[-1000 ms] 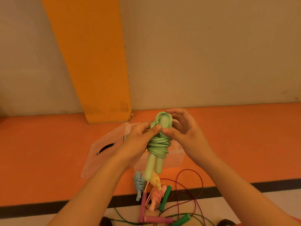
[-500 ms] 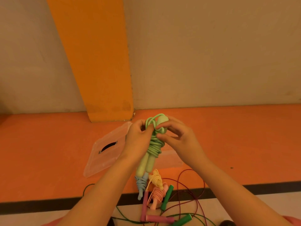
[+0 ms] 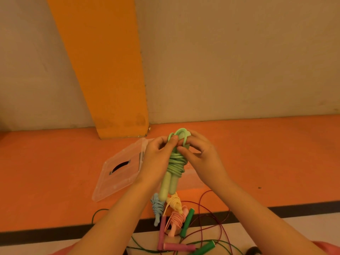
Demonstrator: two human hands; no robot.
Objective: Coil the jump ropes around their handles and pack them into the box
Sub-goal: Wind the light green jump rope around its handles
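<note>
light green jump rope (image 3: pixel 175 163): held in the air low in the middle of the view. Its cord is wound in many turns around the two handles, which lie side by side and point down to 6 o'clock. A loop of cord stands up at the 12 o'clock end.
left hand (image 3: pixel 156 159): at 9 o'clock of the bundle, fingers curled round the coil, thumb tip pressed on the top loop.
right hand (image 3: pixel 201 159): at 3 o'clock of the bundle. Thumb and forefinger pinch the top loop, and the other fingers are loosely curled behind it.
box (image 3: pixel 192 178): clear plastic, on the orange floor (image 3: pixel 55 162) behind the hands and mostly hidden by them. I cannot tell what it contains.
lid (image 3: pixel 119 172): clear, flat on the floor just beside the box at its 9 o'clock.
coiled ropes: blue rope (image 3: pixel 157 207), yellow rope (image 3: pixel 173 202) and pink rope (image 3: pixel 176 220) lie close together at 6 o'clock of the held bundle.
loose ropes: dark green handle (image 3: pixel 186 222) and magenta handle (image 3: pixel 161 230) lie at 6 o'clock, with thin cords tangled around them.
pillar (image 3: pixel 103 70): orange, at 11 o'clock against the beige wall (image 3: pixel 239 61).
</note>
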